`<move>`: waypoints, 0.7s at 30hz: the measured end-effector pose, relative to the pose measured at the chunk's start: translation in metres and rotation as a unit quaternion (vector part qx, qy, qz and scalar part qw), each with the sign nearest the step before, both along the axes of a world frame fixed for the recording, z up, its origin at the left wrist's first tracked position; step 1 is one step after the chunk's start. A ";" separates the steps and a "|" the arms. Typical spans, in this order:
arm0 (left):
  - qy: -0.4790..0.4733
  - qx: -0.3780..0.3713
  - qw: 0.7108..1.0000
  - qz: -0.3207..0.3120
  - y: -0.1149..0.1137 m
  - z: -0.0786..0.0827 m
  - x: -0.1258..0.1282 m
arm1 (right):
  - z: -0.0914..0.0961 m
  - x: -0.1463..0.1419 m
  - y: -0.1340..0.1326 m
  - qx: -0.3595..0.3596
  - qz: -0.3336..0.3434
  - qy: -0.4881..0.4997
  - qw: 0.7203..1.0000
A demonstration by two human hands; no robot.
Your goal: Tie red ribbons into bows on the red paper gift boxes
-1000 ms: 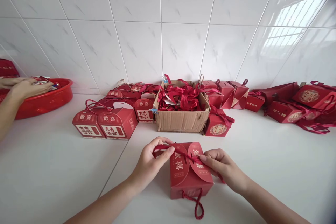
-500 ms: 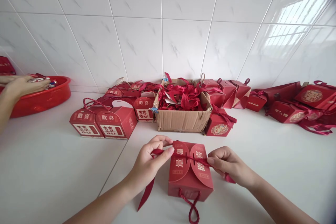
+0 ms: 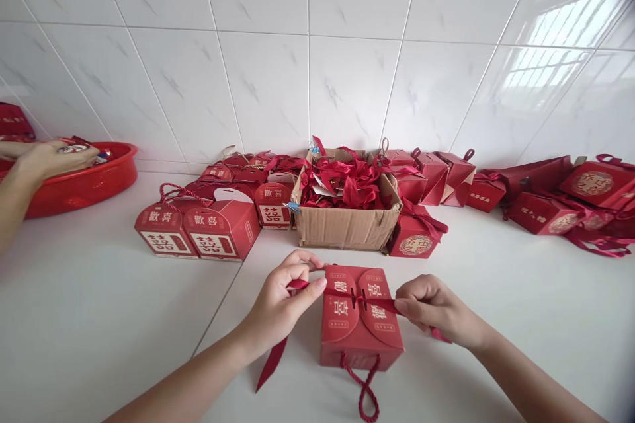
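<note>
A red gift box (image 3: 357, 327) with two rounded top flaps stands on the white counter in front of me. A red ribbon (image 3: 272, 365) runs through the slots in its flaps. My left hand (image 3: 280, 301) pinches the ribbon left of the box, and the loose end hangs down toward me. My right hand (image 3: 430, 309) pinches the ribbon's other end right of the box. A twisted red cord handle (image 3: 364, 388) dangles from the box's near side.
Behind stands a cardboard box (image 3: 347, 225) full of red ribbons, with finished red gift boxes (image 3: 198, 231) to its left and more boxes (image 3: 540, 201) along the wall at right. Another person's hand (image 3: 47, 160) rests over a red basin (image 3: 82, 182) at far left.
The ribbon has been drawn taut through the flaps. My hands moved slightly apart and up, and its left end now hangs free below my left hand.
</note>
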State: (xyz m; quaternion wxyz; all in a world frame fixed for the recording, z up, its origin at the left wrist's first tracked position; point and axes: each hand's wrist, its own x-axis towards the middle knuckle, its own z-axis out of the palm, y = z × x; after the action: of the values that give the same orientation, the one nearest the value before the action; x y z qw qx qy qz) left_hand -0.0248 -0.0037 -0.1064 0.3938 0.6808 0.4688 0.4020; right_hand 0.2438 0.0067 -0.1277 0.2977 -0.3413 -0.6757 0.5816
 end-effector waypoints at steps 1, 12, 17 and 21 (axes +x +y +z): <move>0.010 0.017 1.000 -0.004 0.002 0.000 -0.001 | 0.000 -0.001 -0.001 0.001 -0.005 0.002 1.000; 0.020 0.059 0.998 -0.008 0.003 0.001 -0.006 | 0.009 0.004 -0.001 -0.022 -0.025 0.014 0.999; 0.027 0.086 0.994 -0.064 -0.008 0.002 0.005 | 0.009 -0.010 -0.008 -0.046 -0.035 0.020 0.998; 0.028 0.078 0.994 -0.067 -0.013 -0.002 0.010 | 0.004 -0.018 -0.010 -0.061 -0.032 0.051 0.996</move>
State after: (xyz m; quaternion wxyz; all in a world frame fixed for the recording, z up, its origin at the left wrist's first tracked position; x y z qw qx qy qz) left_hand -0.0151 -0.0164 -0.1085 0.3526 0.7500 0.4005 0.3910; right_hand 0.2260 -0.0034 -0.1234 0.3284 -0.3502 -0.6120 0.6284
